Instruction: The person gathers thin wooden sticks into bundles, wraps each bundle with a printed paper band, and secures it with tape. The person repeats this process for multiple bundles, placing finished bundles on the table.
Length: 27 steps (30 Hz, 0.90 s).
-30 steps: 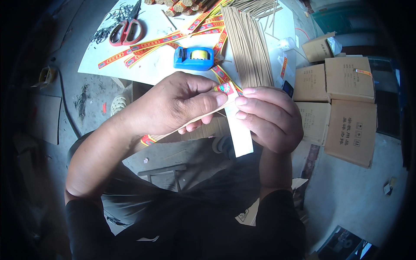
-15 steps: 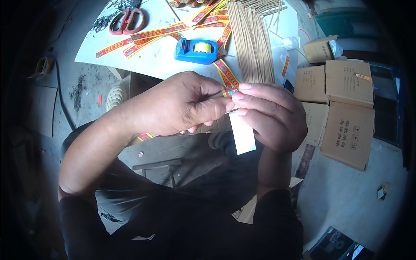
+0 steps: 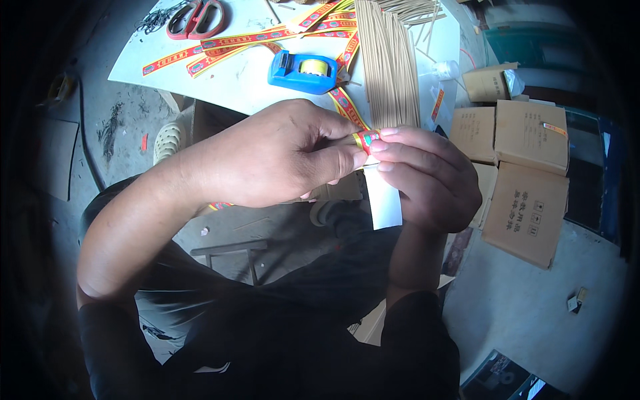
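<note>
A red-and-yellow printed paper strip [image 3: 366, 140] is pinched between my two hands over the table's near edge. My left hand [image 3: 280, 157] is closed, its thumb pressing by the strip; something brown shows in its grip, mostly hidden. My right hand [image 3: 430, 177] has its fingertips pressed on the strip's printed face. From under those fingers a white paper tail [image 3: 385, 203] hangs down. Beyond the hands lie a pile of thin brown sticks [image 3: 390, 73] and a blue tape dispenser [image 3: 302, 73] with a yellowish roll.
More printed strips [image 3: 250, 41] lie across the white table [image 3: 143, 80]. Red-handled scissors [image 3: 197, 19] rest at the far left. Cardboard boxes [image 3: 527, 213] are stacked to the right of the table. A clear plastic bottle [image 3: 445, 69] lies near the right edge.
Both hands have shifted slightly right with the strip. More of the strip's red printed face shows between the fingers. The view has tilted a little, moving the scissors higher.
</note>
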Tool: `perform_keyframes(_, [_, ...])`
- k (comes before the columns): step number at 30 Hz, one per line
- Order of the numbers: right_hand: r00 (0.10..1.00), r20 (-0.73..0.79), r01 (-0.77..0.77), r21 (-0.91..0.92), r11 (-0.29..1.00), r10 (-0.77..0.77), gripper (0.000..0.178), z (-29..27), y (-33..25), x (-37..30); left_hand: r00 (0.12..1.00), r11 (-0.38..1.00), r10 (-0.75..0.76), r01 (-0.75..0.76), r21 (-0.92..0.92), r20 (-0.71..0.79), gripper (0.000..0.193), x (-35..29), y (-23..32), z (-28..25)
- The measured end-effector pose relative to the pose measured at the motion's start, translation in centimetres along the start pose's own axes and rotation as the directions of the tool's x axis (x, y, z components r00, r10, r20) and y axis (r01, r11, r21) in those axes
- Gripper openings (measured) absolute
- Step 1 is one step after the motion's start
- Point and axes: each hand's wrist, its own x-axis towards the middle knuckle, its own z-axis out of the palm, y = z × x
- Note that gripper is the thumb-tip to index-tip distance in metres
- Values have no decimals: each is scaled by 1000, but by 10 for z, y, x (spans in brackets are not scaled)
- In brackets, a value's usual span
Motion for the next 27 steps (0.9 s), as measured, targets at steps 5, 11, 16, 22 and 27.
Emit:
perform_keyframes(5, [1000,-28,-12,17,1000,12,9,5,0,0,990,988,121,-113,109,-75,28,0,-7,2])
perform_keyframes(11, [999,-37,-6,43,999,8,11,6,2,-1,985,973,154,-138,184,-77,25,-2,-6,2])
perform_keyframes(16, [995,-3,-104,21,994,104,14,4,0,-1,974,945,217,-191,265,-71,26,2,-13,2])
perform_keyframes(22, [978,-113,-177,4,984,176,21,20,7,-15,951,939,286,-254,231,-118,22,2,-18,3])
perform_keyframes(27, [962,-171,-200,83,976,212,22,27,10,-19,956,959,263,-244,146,-133,21,1,-16,6])
